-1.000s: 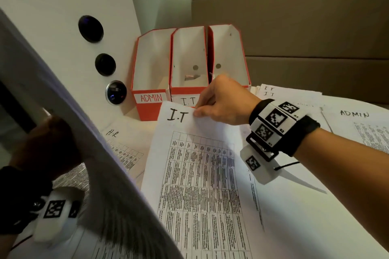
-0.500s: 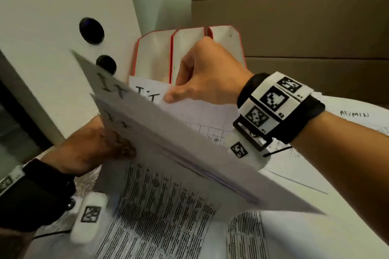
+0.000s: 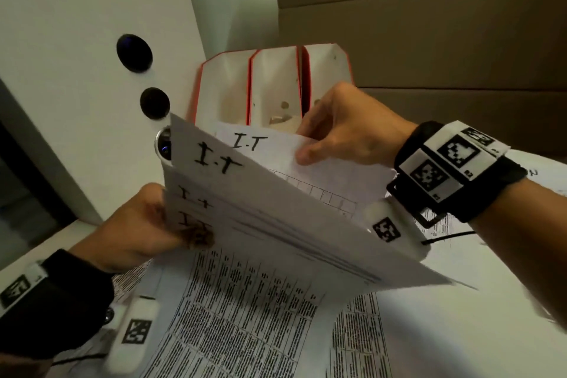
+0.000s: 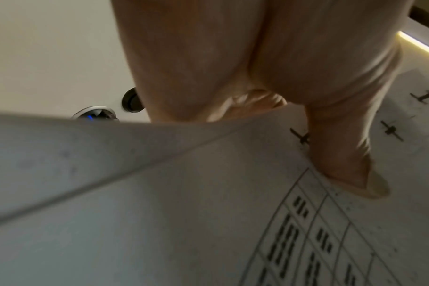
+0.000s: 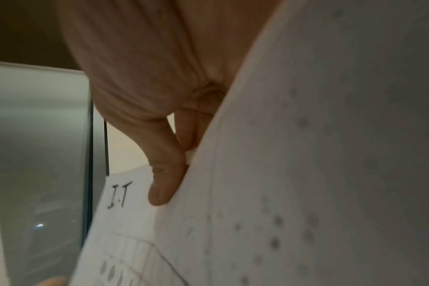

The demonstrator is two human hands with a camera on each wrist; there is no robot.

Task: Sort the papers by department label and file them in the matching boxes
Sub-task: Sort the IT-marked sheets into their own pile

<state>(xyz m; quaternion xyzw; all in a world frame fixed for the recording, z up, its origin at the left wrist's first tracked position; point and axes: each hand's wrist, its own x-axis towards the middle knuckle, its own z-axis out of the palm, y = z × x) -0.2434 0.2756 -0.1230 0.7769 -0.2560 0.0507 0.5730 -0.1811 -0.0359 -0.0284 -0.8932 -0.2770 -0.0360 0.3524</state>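
Just in front of the three red-edged white cardboard file boxes (image 3: 276,86), your left hand (image 3: 135,230) grips a fanned stack of white printed "I.T" sheets (image 3: 260,202), while behind it your right hand (image 3: 343,129) pinches a single white "I.T" sheet (image 3: 276,147).

a second ago the right hand (image 3: 346,129) pinched one i.t sheet (image 3: 276,150) lying on the desk; now it holds that sheet raised before the red file boxes (image 3: 273,86). the left hand (image 3: 138,233) has swung its i.t stack (image 3: 260,212) from the left edge in against it.
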